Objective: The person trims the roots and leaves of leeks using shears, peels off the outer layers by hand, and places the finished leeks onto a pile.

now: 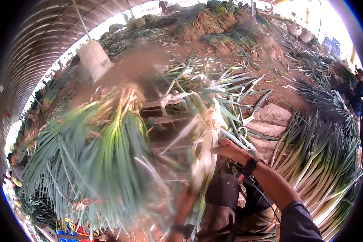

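A leek [205,157] with a pale stalk stands in front of me, its roots up and its green leaves down by my legs. My left hand [185,201], blurred by motion, closes round the lower part of it. My right hand [232,151] is at the right side of the pale stalk, fingers curled together; what lies between them is hidden. To the left, a large heap of leeks [109,149] hangs its green leaves toward me, roots at the top. Loose strips of pale leaf [183,135] show beside the held stalk.
Trimmed leeks [318,169] lie in rows on the right, beside a folded brown sack [270,121]. Cut leaves [230,86] litter the soil ahead. A full white sack [94,60] stands at the back left. A person [359,92] is at the far right.
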{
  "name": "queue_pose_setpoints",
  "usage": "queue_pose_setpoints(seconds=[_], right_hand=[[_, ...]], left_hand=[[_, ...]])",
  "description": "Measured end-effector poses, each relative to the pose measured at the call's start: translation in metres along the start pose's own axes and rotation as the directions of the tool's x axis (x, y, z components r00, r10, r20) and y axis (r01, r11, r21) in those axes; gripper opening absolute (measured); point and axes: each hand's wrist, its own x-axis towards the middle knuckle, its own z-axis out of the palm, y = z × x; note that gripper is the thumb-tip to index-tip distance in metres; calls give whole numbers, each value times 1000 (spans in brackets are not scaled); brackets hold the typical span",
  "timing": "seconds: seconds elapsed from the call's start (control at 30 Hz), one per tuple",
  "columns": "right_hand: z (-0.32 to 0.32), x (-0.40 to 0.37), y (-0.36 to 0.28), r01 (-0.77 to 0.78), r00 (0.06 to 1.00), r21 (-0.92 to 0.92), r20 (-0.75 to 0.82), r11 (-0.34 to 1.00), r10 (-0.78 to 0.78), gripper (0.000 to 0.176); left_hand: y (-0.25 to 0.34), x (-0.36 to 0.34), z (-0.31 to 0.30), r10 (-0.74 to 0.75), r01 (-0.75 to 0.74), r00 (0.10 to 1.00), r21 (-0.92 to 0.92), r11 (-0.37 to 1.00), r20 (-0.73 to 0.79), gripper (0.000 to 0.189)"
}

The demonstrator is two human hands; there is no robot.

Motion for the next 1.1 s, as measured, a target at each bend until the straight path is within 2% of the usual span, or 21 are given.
queue_pose_setpoints(seconds=[0.03,0.13,0.17,0.27,0.37,0.4,0.43,0.47,0.5,0.6,0.67,0.7,0.77,0.8,0.87,0.93,1.0,1.03,1.1], right_hand=[[1,11,10,44,999,-12,30,999,-44,42],[14,7,3,43,999,162,-21,986,-40,42],[18,4,1,58,998,170,-43,984,-51,47],[30,-8,-17,172,985,328,-60,929,-161,51],[43,-14,-28,264,964,361,-71,895,-255,45],[49,-15,-33,244,969,375,-63,894,-239,42],[56,-16,-37,225,974,388,-54,894,-221,38],[62,-18,-40,204,978,400,-44,893,-204,34],[68,-18,-39,323,942,397,-42,859,-334,29],[84,-20,-39,353,932,432,-84,830,-353,32],[83,-18,-34,319,937,469,-24,824,-350,25],[82,-16,-30,300,938,487,5,820,-347,21],[79,-16,-26,291,932,512,40,808,-361,16],[79,-18,-24,299,925,520,47,800,-376,14],[79,-20,-20,292,923,529,62,797,-379,11],[79,-22,-22,268,929,530,78,805,-361,10],[86,-28,-30,272,925,518,92,811,-369,10],[88,-32,-36,275,923,513,97,813,-373,10],[91,-36,-40,283,918,495,109,822,-382,12]], left_hand=[[12,-8,-7,-51,54,998,-123,991,27,51],[9,-11,-25,34,-35,999,-218,975,-10,52],[10,-11,-33,51,-50,999,-277,960,-2,51],[-1,-8,-48,30,-45,997,-255,966,-65,47],[-3,-3,-57,102,-131,990,-371,919,-97,41],[0,-1,-59,127,-160,986,-410,898,-107,40],[22,-7,-66,98,-141,988,-443,885,-120,26],[29,-10,-68,107,-148,987,-425,893,-119,26],[32,-13,-70,115,-153,986,-407,900,-117,27],[15,-18,-63,156,-216,969,-358,908,-190,26],[2,-23,-57,100,-195,975,-544,816,-200,25],[25,-34,-63,37,-139,987,-719,681,-156,25],[23,-37,-65,46,-134,989,-737,662,-139,24],[-4,-30,-64,109,-187,980,-589,786,-165,24],[-24,-27,-69,313,-361,923,-224,905,-223,24],[-28,-27,-77,585,-555,781,187,811,-221,27],[-55,-20,-69,548,-528,809,148,836,-213,31],[-98,-7,-53,377,-402,903,-96,910,-205,34],[-106,-9,-51,267,-298,952,-249,921,-152,38]])
